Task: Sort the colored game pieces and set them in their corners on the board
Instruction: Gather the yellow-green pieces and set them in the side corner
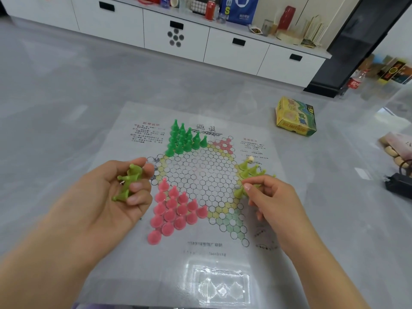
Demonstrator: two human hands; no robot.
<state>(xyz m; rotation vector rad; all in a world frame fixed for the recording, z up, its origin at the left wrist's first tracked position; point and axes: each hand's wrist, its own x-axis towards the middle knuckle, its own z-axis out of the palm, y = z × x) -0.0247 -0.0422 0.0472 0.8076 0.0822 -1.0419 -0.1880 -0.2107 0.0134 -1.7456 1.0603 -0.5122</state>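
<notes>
A paper star-shaped game board lies flat on the grey floor. Dark green pieces fill its far left corner and pink pieces fill its near left corner. Several yellow-green pieces stand in the right corner. My left hand is palm up at the board's left edge, shut on a bunch of yellow-green pieces. My right hand pinches one yellow-green piece at the lower edge of the right corner, its base on or just above the board.
A yellow-green game box lies on the floor at the far right. A clear plastic tray rests on the board's near edge. A black object and a bag of snacks are at the right edge. White cabinets line the back.
</notes>
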